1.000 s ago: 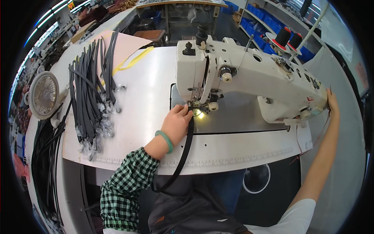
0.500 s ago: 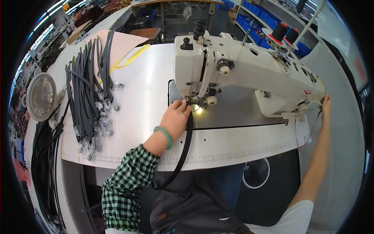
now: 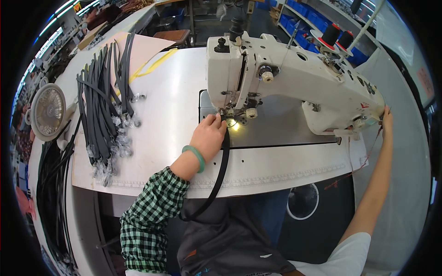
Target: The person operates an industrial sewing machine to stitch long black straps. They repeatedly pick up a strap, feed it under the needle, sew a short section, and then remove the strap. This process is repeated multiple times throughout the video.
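Black strap: upper end at the fingertips of left hand, just under the needle area; remainder curving down to the right of left wrist, over table edge, toward the lap. Gripped by left fingers, drawn together and pressing close to the lit metal plate. Exact placing of thumb hidden.

Progress, as judged: partway at most on this strap. Upper end set in at the needle; most of visible length on the near side, not past it. Stitches too small to make out; cannot tell how much, if any, is sewn.

Beyond left fingertips: white sewing machine, arm stretching off toward right hand. Right hand at far end of machine, well apart from left; fingers partly hidden behind the end, so cannot tell whether closed around anything. Red thread hanging just beside right forearm.

To the left of left hand, well apart on white table: pile of dark grey straps, clear plastic wrapping at near ends. Cannot tell whether finished or waiting. Farther left: small white fan, long black strips hanging below. Beyond machine, up from right hand: dark thread spools.
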Motion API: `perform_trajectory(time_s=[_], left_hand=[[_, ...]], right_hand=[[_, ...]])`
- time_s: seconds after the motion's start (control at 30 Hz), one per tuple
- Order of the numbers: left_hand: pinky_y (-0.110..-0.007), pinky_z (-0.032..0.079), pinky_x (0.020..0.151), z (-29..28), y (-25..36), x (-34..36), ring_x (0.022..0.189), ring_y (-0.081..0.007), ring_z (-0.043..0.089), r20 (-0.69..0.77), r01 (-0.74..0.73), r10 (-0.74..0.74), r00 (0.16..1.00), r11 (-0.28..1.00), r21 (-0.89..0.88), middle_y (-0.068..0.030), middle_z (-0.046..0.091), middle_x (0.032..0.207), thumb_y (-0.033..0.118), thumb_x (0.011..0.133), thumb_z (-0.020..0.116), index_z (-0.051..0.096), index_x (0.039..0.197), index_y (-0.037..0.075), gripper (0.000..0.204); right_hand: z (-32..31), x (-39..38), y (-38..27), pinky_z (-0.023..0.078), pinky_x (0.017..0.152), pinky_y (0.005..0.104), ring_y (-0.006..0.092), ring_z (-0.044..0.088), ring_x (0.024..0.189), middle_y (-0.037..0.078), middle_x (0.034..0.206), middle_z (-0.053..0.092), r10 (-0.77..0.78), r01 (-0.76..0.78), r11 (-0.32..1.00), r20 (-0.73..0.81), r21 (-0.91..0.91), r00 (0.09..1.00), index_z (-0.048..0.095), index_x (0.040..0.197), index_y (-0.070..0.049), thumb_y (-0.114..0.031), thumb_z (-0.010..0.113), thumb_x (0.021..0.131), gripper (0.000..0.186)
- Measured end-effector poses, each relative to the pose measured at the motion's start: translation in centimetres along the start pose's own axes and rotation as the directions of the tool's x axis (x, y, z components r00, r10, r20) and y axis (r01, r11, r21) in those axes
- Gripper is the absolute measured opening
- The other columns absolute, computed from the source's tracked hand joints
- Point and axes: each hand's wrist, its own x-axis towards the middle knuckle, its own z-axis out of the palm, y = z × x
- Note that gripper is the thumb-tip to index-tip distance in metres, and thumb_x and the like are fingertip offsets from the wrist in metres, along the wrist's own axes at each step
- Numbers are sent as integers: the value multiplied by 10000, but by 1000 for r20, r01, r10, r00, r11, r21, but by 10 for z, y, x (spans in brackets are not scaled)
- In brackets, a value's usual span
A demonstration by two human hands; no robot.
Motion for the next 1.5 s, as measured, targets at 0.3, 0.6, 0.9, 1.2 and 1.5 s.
perform_trajectory(time_s=[0.3, 0.6, 0.9, 1.2, 1.5], left_hand=[[-323, 421, 853, -5, 0, 2, 986, -267, 490, 30, 9, -7, 1000, 998, -69, -180, 540, 1085, 42, 643, 593, 556, 988, -27, 353], [-316, 453, 828, -1, -1, 4, 979, -257, 507, -17, 3, -3, 1000, 1000, -30, -152, 548, 1080, 6, 614, 601, 572, 987, 4, 374], [-312, 451, 835, 3, -2, 7, 992, -260, 503, -11, 24, -25, 1000, 997, -78, -153, 545, 1090, 6, 622, 590, 567, 1006, 10, 386], [-311, 456, 827, 1, -1, 8, 976, -262, 507, -36, 14, -18, 999, 993, -117, -147, 552, 1063, -7, 616, 589, 569, 1005, 17, 390], [-310, 456, 819, -7, -5, -2, 957, -255, 510, -4, -23, 23, 1000, 998, -56, -142, 557, 1048, -13, 605, 598, 579, 972, 14, 369]], right_hand=[[46, -10, 52, 422, 742, 359, 265, 570, 819, 159, 892, 610, -64, 164, 970, -463, 179, 884, 543, 996, 34, -487, 377, 874, 560], [-2, 16, 6, 422, 737, 338, 244, 558, 830, 158, 898, 598, -70, 53, 995, -228, -83, 971, 545, 1003, 57, -495, 377, 872, 591], [55, -28, 83, 413, 803, 323, 241, 544, 972, 174, 1059, 569, 78, -24, 988, -357, 153, 931, 524, 1076, 62, -460, 347, 896, 580], [34, -28, 48, 418, 780, 314, 236, 544, 946, 166, 1054, 568, -37, 178, 930, -403, 320, 914, 501, 1123, 28, -414, 363, 906, 511], [6, 9, -20, 443, 659, 277, 216, 577, 816, 158, 940, 597, -117, 102, 986, -110, -135, 987, 547, 1042, 36, -471, 378, 878, 559]])
